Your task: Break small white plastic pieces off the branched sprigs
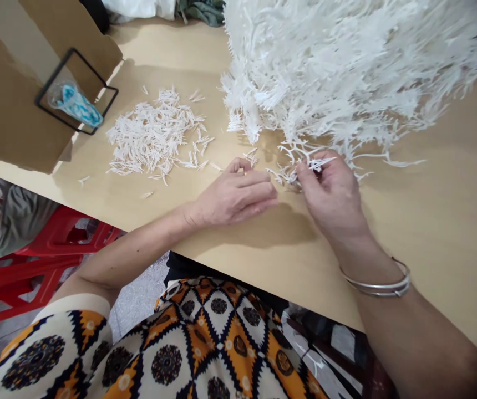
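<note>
Above the table, my right hand (pixel 332 191) is closed, thumb and fingers pinching a white branched plastic sprue (pixel 300 151). Thin pointed prongs of it stick out past the fingertips. My left hand (pixel 238 194) is just to the left, its fingers curled in; whatever they hold, if anything, is hidden. A few small white prong pieces (pixel 250 157) lie by its index finger. Farther left spreads a loose pile of small white plastic prong pieces (pixel 151 133). Behind my right hand rises a large heap of white branched sprues (pixel 338 72).
On the left stands a cardboard box (pixel 9 83), with a black wire frame (pixel 72 52) and a blue-and-white filled clear cup (pixel 78 105) against it. Red plastic stools (pixel 72 233) are below the table's edge at left, beside part of another person (pixel 18 216).
</note>
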Motion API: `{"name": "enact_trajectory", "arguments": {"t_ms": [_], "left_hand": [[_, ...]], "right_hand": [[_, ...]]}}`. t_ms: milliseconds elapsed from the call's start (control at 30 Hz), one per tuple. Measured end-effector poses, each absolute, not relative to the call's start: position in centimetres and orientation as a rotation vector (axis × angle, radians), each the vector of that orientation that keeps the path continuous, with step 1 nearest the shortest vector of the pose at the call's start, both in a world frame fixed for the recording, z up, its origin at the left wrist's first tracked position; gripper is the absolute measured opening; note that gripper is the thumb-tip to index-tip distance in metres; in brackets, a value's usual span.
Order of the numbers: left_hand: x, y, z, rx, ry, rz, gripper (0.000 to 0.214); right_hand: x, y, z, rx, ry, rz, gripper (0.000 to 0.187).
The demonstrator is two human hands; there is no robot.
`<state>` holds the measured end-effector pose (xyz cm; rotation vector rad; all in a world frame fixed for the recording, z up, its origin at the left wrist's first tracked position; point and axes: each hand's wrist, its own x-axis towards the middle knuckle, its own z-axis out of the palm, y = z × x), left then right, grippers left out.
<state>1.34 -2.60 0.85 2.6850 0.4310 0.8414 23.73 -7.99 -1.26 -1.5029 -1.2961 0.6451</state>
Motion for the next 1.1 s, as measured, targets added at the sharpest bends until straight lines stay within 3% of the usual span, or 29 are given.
{"name": "enact_trajectory", "arguments": {"t_ms": [200, 267, 333, 467, 567, 833, 1100], "left_hand": [[-2.3, 2.9, -1.1, 2.176, 1.3, 1.695, 0.045], [-3.2, 4.3, -1.5, 2.119, 1.338, 1.957, 0.059], [-3.0, 3.9, -1.2, 2.176, 1.278, 1.815, 0.055], [-0.2, -0.3, 0.4, 2.42, 0.934, 1.037, 0.046], [1.3, -2.4, 0.9, 2.433, 0.701, 0.8, 0.046], [1.3, -1.6, 0.0, 2.352, 0.673, 0.831, 0.043], [1.8, -1.7, -0.2, 2.432, 0.716, 0.905, 0.034]], "right_hand": [[24.1, -8.4, -0.6, -1.373, -1.228, 0.89, 0.027], [23.8, -8.5, -0.5, -1.368, -1.214, 0.919, 0.028], [23.5, -8.5, -0.4, -1.372, -1.212, 0.942, 0.026], [23.2, -8.6, -0.4, -1.358, -1.221, 0.905, 0.02], [23.1, -8.8, -0.4, -1.319, -1.242, 0.894, 0.014], [22.3, -9.2, 0.6, -1.299, -1.293, 0.983, 0.015], [22.2, -9.2, 0.1, -1.34, -1.417, 0.808, 0.013]]}}
